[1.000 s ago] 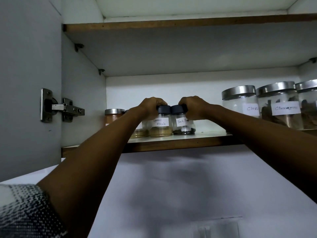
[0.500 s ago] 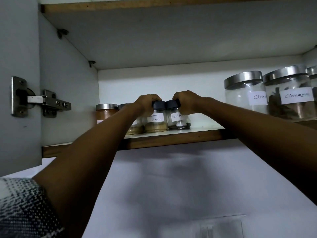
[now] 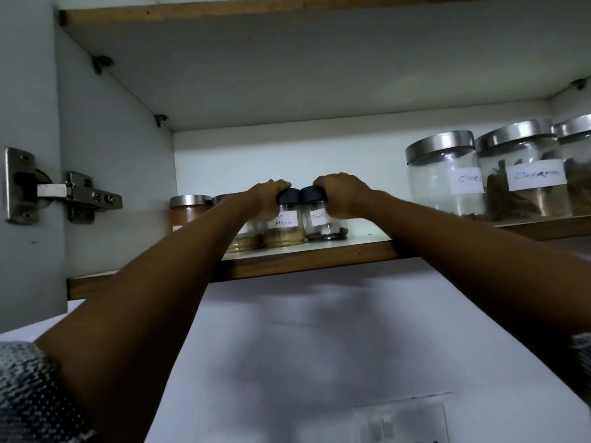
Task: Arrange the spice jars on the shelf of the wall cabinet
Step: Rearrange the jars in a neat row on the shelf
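- Head view, looking up into the wall cabinet (image 3: 115, 174); only 1 view.
- Around: metal door hinge (image 3: 64, 196) on the left side panel, upper shelf board (image 3: 287, 14) overhead, light switch plate (image 3: 403, 423) on the wall below the cabinet.
- 3 big glass jars with steel lids stand at the right end of the shelf (image 3: 319, 257): "Cloves" jar (image 3: 444, 177), mostly clear glass with only dark bits at the bottom; "Cinnamon" jar (image 3: 524, 174), touching it, holding brown bark pieces; third jar (image 3: 575, 167) cut by the frame edge, contents dark, cannot tell what.
- Left end: steel-lidded jar (image 3: 188, 212) of orange-brown powder near the back corner; beside it another jar (image 3: 246, 241), mostly hidden by the left forearm, tan powder at its base.
- Both forearms cross the shelf's front edge and block the jars behind them.
- Task jars mid-shelf, upright, side by side, touching: "Masala" jar (image 3: 284, 222), black cap, yellow-tan powder in the lower part; "Black P…" jar (image 3: 319, 219), black cap, dark grains at the bottom, label half covered.
- Left hand (image 3: 268, 196) curled over and gripping the Masala jar's cap.
- Right hand (image 3: 342, 193) curled over the other jar's cap, gripping it.
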The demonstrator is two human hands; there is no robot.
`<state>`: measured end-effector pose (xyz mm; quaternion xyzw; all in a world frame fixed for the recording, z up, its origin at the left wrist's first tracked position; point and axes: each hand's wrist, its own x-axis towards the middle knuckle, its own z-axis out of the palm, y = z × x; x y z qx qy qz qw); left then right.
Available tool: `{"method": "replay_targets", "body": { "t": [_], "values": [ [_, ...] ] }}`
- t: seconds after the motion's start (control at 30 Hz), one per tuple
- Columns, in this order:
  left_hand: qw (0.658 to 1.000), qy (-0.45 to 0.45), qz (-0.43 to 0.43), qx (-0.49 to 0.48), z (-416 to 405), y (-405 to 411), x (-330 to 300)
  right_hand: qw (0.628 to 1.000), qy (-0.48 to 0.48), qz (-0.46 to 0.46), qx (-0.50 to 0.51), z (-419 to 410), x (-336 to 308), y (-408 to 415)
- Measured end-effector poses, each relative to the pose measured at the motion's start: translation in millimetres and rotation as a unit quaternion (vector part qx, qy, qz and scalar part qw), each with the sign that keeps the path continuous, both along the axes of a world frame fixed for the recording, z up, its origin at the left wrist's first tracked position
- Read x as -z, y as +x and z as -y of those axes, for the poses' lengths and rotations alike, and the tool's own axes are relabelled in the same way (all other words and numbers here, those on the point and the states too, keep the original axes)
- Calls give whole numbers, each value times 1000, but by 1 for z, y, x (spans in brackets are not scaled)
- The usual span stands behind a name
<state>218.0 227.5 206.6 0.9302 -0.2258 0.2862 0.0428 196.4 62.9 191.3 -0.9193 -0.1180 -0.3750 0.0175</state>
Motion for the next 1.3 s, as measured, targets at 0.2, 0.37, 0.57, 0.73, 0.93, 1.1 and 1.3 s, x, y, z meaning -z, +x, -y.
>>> {"method": "replay_targets", "body": {
  "t": [0.2,0.37,0.57,0.73,0.93,1.1,1.3],
  "values": [
    [999,-41,19,16,-5,-15,5,998,-8,68,4,0,5,-14],
    [997,-42,42,54,-20,-40,1,991,-4,134,-28,-6,6,-41],
    [993,-58,71,78,-15,-88,-13,987,-80,137,-8,-3,-21,-97],
    [989,-36,90,113,-5,-128,-25,982,-97,157,47,24,-46,-156],
    [983,-32,102,150,22,-166,-31,985,-97,69,128,72,-56,-217],
    [982,-30,100,156,57,-193,-31,987,-75,-6,140,113,-55,-240],
    [989,-23,90,115,111,-200,-26,989,-60,-47,125,167,-46,-237]
  ]
}}
